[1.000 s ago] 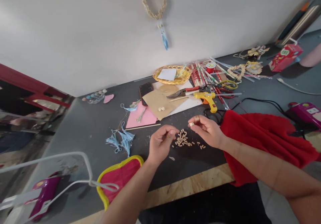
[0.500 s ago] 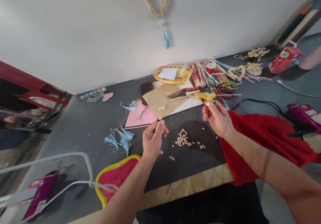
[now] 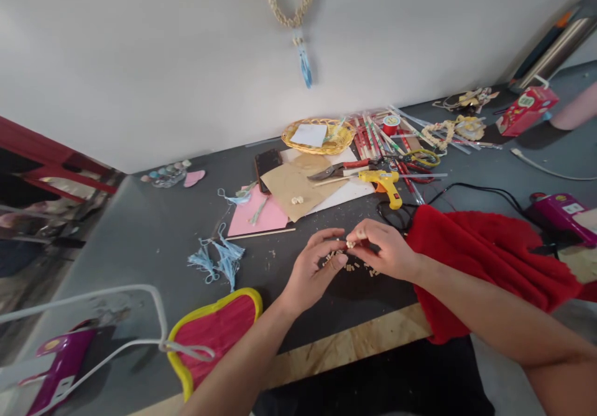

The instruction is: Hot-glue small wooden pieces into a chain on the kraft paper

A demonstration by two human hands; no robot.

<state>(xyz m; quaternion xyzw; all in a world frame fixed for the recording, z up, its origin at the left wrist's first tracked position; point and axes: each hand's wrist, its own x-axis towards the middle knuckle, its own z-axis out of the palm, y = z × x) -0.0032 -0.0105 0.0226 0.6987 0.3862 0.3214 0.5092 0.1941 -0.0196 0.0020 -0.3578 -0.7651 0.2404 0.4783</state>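
My right hand [image 3: 385, 247] pinches a small cluster of pale wooden bits [image 3: 351, 244] between thumb and fingertips. Close beside it, my left hand [image 3: 317, 270] has thumb and fingers apart, curved around the cluster's left side; whether a fingertip touches it I cannot tell. Below the hands lies a scatter of short cut wooden pieces [image 3: 349, 267], partly hidden by the fingers. A yellow glue gun [image 3: 394, 195] rests on the table behind my right hand. Another pale cluster [image 3: 297, 200] sits on the brown paper [image 3: 275, 183].
Pliers [image 3: 336, 170], a wicker basket [image 3: 336, 148] and wrapped chopsticks [image 3: 368, 136] lie at the back. Blue tassels [image 3: 228, 257] and a yellow-edged pink cloth [image 3: 219, 329] are on the left, a red cloth [image 3: 466, 248] on the right. A heart wreath [image 3: 305, 5] hangs on the wall.
My hands have come together over the wooden pieces. The right hand moved left and down from beside the glue gun with the cluster; the left moved right and its fingers opened.
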